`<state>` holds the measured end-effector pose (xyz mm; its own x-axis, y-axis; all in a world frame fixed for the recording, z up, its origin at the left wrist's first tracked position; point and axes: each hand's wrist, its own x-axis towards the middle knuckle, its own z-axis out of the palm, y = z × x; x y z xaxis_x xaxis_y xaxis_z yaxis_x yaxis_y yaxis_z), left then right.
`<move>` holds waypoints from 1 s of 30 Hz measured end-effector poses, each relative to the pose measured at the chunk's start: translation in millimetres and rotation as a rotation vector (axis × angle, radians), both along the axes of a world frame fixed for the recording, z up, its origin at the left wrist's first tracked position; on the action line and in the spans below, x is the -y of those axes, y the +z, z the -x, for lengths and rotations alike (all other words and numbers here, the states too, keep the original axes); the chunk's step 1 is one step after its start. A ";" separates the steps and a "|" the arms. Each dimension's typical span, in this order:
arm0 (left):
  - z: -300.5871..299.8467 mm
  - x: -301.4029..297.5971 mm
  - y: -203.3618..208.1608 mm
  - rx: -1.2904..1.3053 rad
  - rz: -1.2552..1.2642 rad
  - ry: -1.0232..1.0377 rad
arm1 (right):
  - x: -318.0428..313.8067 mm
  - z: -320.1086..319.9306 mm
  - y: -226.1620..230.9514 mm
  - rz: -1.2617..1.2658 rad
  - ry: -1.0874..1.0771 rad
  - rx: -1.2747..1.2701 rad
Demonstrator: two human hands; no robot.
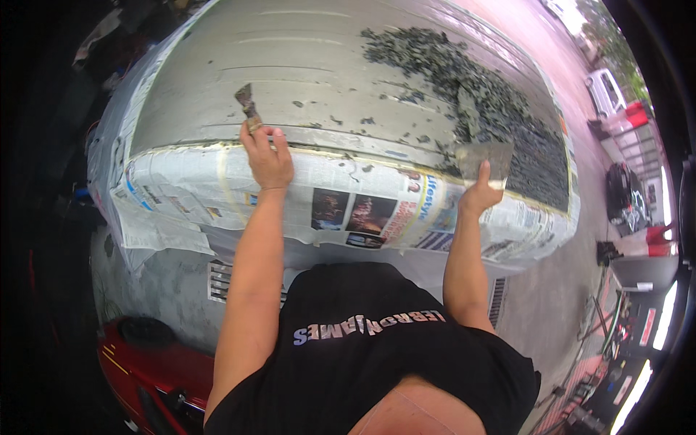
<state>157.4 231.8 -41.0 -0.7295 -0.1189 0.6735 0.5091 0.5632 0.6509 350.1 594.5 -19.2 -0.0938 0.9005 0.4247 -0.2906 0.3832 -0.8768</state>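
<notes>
My left hand (pixel 270 161) is closed around the handle of a small putty knife (pixel 245 96), whose flared, paint-smeared blade points away from me over the panel. The grip end is hidden in my fingers. To the right, my right hand (pixel 482 194) pinches a wide, flat metal scraper (pixel 487 158), thumb on its face, close to the panel's near edge. Under both tools lies a broad grey vehicle panel (pixel 290 90) with shallow ridges. Dark, crumpled paint flakes (pixel 486 105) cover its right part, and small bits are scattered across the middle.
Newspaper (pixel 297 196) is taped along the panel's near edge, with plastic sheeting (pixel 109 156) at its left. A red car (pixel 159 377) stands behind me at lower left. Floor grates (pixel 217 281) lie below. Further right are a white van (pixel 605 90) and a dark car (pixel 625 192).
</notes>
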 end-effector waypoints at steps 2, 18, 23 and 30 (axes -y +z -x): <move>0.5 0.8 -0.8 -0.008 -0.037 -0.011 | 10.6 5.9 -13.0 -0.003 0.020 0.003; -9.0 3.6 1.7 0.003 -0.243 -0.015 | 19.9 -4.2 -30.2 -0.099 0.101 0.295; -1.0 33.2 -14.2 0.089 -0.420 0.088 | 20.3 -4.8 -34.2 -0.010 0.049 0.319; 21.4 122.4 -12.9 0.080 -0.700 0.395 | 12.2 14.8 -27.8 -0.040 0.175 0.220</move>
